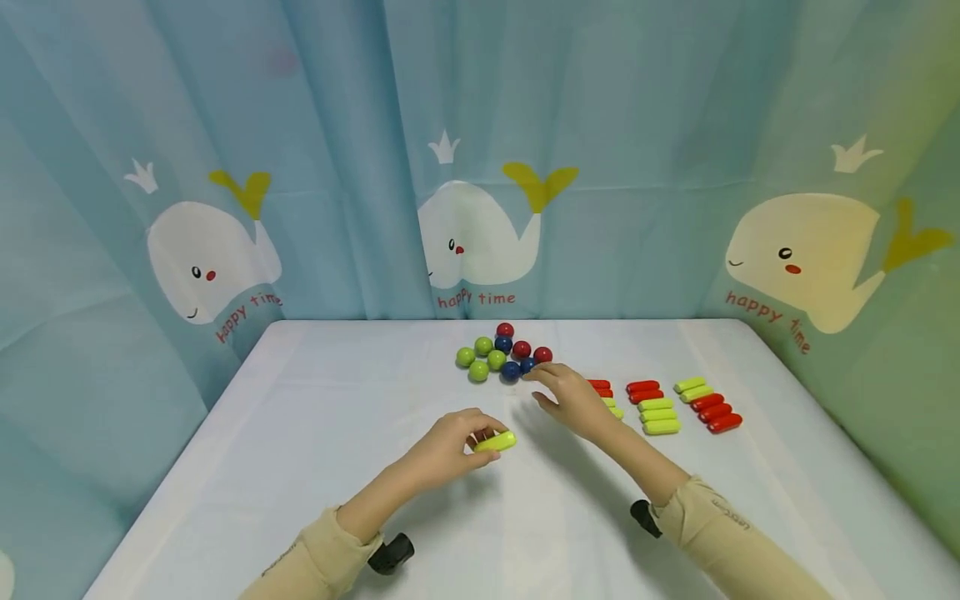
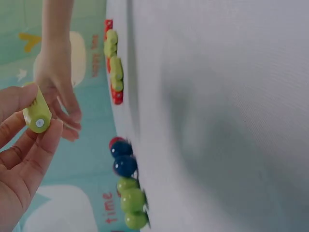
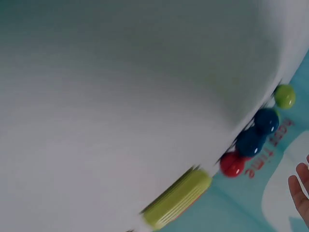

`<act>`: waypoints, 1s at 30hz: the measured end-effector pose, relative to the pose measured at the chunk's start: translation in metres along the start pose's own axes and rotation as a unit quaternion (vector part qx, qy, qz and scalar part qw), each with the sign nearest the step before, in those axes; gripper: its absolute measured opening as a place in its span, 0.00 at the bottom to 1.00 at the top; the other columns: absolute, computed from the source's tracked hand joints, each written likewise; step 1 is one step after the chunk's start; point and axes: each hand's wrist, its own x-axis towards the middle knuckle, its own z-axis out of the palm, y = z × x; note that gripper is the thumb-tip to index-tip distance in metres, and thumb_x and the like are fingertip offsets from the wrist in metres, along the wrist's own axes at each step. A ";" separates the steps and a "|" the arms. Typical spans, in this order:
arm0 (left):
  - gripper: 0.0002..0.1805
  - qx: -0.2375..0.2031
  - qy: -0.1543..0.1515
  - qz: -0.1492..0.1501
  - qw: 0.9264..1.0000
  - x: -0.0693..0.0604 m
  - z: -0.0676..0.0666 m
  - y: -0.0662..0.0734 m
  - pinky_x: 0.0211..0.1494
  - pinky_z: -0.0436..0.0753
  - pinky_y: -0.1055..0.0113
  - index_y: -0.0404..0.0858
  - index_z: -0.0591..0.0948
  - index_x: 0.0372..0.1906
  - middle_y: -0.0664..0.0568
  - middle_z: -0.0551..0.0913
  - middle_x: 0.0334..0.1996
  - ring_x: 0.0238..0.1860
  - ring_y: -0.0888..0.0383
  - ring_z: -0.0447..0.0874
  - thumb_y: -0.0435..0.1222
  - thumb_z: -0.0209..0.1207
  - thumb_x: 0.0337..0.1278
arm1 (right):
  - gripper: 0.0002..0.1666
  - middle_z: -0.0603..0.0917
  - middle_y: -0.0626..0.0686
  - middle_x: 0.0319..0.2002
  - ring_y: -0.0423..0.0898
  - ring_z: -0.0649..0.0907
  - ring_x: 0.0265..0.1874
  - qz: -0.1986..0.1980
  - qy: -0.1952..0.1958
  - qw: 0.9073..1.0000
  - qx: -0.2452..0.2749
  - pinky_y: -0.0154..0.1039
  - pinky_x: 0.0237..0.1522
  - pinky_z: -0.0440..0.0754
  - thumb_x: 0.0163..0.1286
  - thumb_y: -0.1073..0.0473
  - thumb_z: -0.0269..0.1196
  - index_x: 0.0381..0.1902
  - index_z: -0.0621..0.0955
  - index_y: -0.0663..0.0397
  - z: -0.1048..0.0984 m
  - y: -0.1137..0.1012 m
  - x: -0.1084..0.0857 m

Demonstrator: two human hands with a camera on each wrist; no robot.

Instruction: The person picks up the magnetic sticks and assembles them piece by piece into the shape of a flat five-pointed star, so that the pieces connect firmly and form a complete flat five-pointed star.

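Observation:
The left hand [image 1: 450, 446] pinches a yellow-green stick [image 1: 497, 442] above the front middle of the table; in the left wrist view the stick [image 2: 37, 113] lies between thumb and fingers of that hand [image 2: 21, 154], its round end facing the camera. To the right and farther back, the right hand [image 1: 576, 402] hovers with nothing visible in its relaxed fingers, close to the blue balls [image 1: 511, 372]. Its fingers [image 3: 300, 188] show at the edge of the right wrist view. Behind the right hand, red and yellow-green sticks [image 1: 609, 403] are partly hidden.
Green balls [image 1: 478, 371] and red balls [image 1: 521, 349] sit with the blue ones near the back edge of the white table [image 1: 337, 392]. Two more groups of sticks lie at the right, one middle [image 1: 657, 415], one farther right [image 1: 716, 412]. A whale-print curtain [image 1: 337, 167] hangs behind.

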 end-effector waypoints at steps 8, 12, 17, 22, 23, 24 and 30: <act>0.15 0.012 0.052 -0.012 0.999 -0.020 -0.008 -0.007 0.39 0.79 0.73 0.37 0.82 0.48 0.53 0.81 0.36 0.36 0.61 0.79 0.32 0.64 0.53 | 0.17 0.82 0.61 0.49 0.55 0.81 0.50 -0.024 -0.006 1.000 0.009 0.48 0.52 0.79 0.56 0.68 0.68 0.45 0.81 0.62 0.027 -0.018 0.018; 0.16 0.002 0.070 -0.026 0.997 -0.027 -0.013 -0.014 0.39 0.81 0.69 0.36 0.82 0.49 0.53 0.81 0.36 0.36 0.61 0.79 0.32 0.64 0.54 | 0.18 0.81 0.62 0.51 0.55 0.80 0.52 -0.020 -0.021 1.000 0.010 0.47 0.53 0.78 0.58 0.66 0.67 0.47 0.80 0.63 0.037 -0.024 0.031; 0.17 -0.003 0.083 -0.038 0.996 -0.036 -0.022 -0.026 0.40 0.81 0.67 0.37 0.82 0.50 0.54 0.81 0.37 0.37 0.61 0.79 0.32 0.64 0.53 | 0.18 0.80 0.61 0.52 0.56 0.79 0.53 -0.011 -0.039 0.999 0.015 0.47 0.55 0.77 0.58 0.66 0.67 0.48 0.80 0.62 0.045 -0.026 0.052; 0.17 -0.005 0.106 -0.055 0.993 -0.046 -0.028 -0.039 0.40 0.81 0.70 0.38 0.82 0.50 0.54 0.81 0.37 0.37 0.60 0.79 0.32 0.65 0.52 | 0.22 0.79 0.63 0.52 0.57 0.79 0.52 -0.003 -0.054 0.998 0.032 0.47 0.54 0.78 0.57 0.68 0.67 0.50 0.79 0.64 0.051 -0.025 0.070; 0.17 -0.003 0.108 -0.055 0.993 -0.048 -0.029 -0.041 0.40 0.81 0.70 0.38 0.81 0.50 0.54 0.81 0.37 0.37 0.60 0.79 0.32 0.65 0.52 | 0.22 0.79 0.63 0.52 0.57 0.79 0.52 0.003 -0.059 0.997 0.041 0.48 0.54 0.77 0.57 0.68 0.67 0.51 0.78 0.64 0.052 -0.025 0.073; 0.17 -0.001 0.109 -0.057 0.992 -0.050 -0.030 -0.043 0.40 0.81 0.69 0.37 0.82 0.50 0.54 0.81 0.37 0.37 0.60 0.79 0.32 0.65 0.52 | 0.22 0.78 0.63 0.53 0.58 0.79 0.52 0.011 -0.065 0.997 0.049 0.48 0.55 0.77 0.57 0.68 0.67 0.52 0.78 0.64 0.054 -0.024 0.075; 0.17 0.027 0.117 -0.065 0.991 -0.058 -0.033 -0.054 0.40 0.81 0.70 0.37 0.82 0.50 0.54 0.82 0.37 0.37 0.60 0.79 0.31 0.65 0.52 | 0.25 0.77 0.63 0.55 0.57 0.78 0.55 0.048 -0.078 0.992 0.085 0.47 0.57 0.76 0.58 0.66 0.67 0.54 0.76 0.64 0.061 -0.019 0.086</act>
